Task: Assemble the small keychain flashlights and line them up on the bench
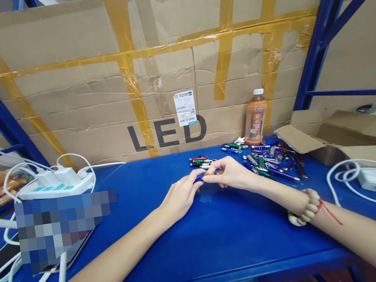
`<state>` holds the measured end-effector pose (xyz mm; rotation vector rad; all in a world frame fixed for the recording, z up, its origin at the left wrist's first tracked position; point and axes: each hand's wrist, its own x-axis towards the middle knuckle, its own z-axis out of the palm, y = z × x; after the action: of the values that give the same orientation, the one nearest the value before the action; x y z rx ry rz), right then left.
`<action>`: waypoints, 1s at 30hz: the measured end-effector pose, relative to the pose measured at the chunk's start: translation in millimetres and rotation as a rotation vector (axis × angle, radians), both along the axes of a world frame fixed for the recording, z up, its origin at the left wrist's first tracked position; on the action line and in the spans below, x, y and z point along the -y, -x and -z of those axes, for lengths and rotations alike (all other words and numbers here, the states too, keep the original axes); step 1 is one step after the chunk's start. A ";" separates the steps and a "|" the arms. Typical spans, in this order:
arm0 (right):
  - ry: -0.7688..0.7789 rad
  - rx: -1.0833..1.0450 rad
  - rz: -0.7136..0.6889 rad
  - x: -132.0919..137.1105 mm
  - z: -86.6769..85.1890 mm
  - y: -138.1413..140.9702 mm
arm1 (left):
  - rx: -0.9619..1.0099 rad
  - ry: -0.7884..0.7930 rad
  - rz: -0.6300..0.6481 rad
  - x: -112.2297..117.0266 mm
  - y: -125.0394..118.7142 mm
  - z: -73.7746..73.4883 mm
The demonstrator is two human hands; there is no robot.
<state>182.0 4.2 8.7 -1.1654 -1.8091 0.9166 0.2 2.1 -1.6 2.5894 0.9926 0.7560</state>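
My left hand [181,197] and my right hand [229,173] meet over the middle of the blue table [202,241]. Both pinch a small blue pen-like item [201,179] between their fingertips; most of it is hidden by the fingers. Just behind the hands lies a short row of small pens [200,160]. A loose pile of coloured pens [267,160] lies to the right of my right hand. A bead bracelet [306,210] with a red string is on my right wrist.
An orange drink bottle [255,118] stands against the taped cardboard wall marked LED. An open cardboard box [344,137] sits at the right, with a white charger and cable [375,179] in front. A power strip with plugs [57,183] and cables is at the left.
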 end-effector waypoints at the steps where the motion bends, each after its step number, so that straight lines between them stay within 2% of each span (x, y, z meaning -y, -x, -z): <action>1: 0.005 -0.006 0.006 0.8 -1.0 0.2 | 0.002 0.003 0.002 -0.2 0.0 0.0; 7: 0.013 -0.039 0.025 4.8 -4.9 1.6 | 0.028 0.047 -0.022 -0.4 0.2 0.6; 15: 0.018 -0.110 -0.018 -0.8 1.8 0.6 | 0.055 0.002 0.067 0.8 0.0 -0.3; 22: 0.046 -0.126 -0.018 2.6 -2.5 1.8 | 0.065 0.025 0.025 0.3 -0.5 1.1; 30: -0.015 -0.081 -0.049 -4.4 3.5 -1.6 | 0.050 0.017 0.073 -2.6 -0.1 2.6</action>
<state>183.5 8.6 5.2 -1.0645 -1.7830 0.9632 0.3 4.7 -4.3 2.5640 0.8812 0.7862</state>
